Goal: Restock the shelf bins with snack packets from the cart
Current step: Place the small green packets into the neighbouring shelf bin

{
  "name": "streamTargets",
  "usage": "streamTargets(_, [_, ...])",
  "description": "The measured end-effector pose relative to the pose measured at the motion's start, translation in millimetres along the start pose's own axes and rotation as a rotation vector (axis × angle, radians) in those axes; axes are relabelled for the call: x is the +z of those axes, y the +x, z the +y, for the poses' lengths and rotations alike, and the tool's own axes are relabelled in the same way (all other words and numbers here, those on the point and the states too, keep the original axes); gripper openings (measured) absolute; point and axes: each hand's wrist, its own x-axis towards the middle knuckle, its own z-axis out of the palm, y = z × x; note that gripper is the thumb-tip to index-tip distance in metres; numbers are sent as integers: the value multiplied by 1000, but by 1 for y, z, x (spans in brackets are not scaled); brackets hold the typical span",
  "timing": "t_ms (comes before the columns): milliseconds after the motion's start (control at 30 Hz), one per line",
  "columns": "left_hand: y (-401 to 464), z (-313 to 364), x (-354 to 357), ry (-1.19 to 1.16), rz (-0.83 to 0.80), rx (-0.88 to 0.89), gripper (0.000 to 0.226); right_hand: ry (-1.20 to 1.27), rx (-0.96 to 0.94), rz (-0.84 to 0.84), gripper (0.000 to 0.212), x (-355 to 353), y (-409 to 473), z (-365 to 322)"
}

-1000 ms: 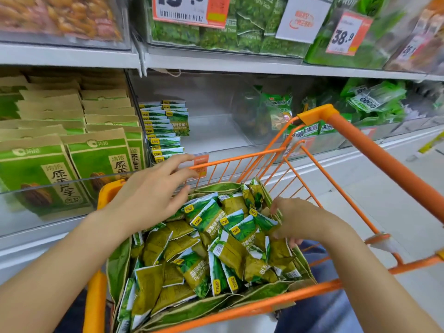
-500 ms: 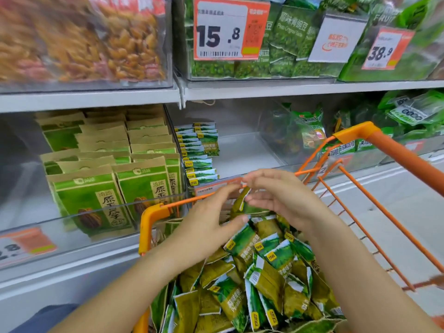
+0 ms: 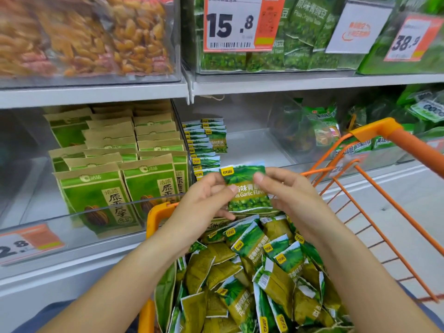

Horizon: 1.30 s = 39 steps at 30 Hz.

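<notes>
At centre frame, our left hand (image 3: 204,203) and right hand (image 3: 286,191) now pinch one green foil garlic-pea packet (image 3: 247,188), lifted from the orange wire cart (image 3: 374,179). We judge it ready for the half-empty clear shelf bin (image 3: 249,145) behind.

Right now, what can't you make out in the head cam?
- Held packet: side edges covered by left hand and right hand; some print hidden under fingertips.
- Row of packets in the bin: count unclear, they overlap and the hands cover the front.
- Cart: depth of the pile hidden; bottom cut by frame edge.
- Low price label: first digit cut by left edge, blurred.
</notes>
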Motion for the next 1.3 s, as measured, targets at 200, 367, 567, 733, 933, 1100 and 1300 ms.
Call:
streamTargets(200, [3, -13, -24, 1132, 192, 575, 28, -118, -62, -25, 38, 0, 7, -10])
streamTargets(367, [25, -24, -45, 1657, 171, 639, 45, -232, -76, 207, 30, -17, 74, -13])
streamTargets(567, [35, -27, -46, 1680, 187, 601, 42, -436, 129, 163, 21, -3, 176, 15])
streamTargets(733, [39, -27, -46, 1671, 205, 592, 39, -450, 323, 99, 55, 20, 235, 20])
streamTargets(933, [39, -27, -46, 1685, 204, 601, 36, -509, 329, 49, 36, 32, 268, 28])
streamTargets(1100, [39, -27, -46, 1679, 215, 604, 33, -552, 216, 177, 49, 36, 267, 35])
streamTargets(1300, [38, -25, -45, 1683, 197, 580, 34, -663, 86, 180, 69, 38, 260, 33])
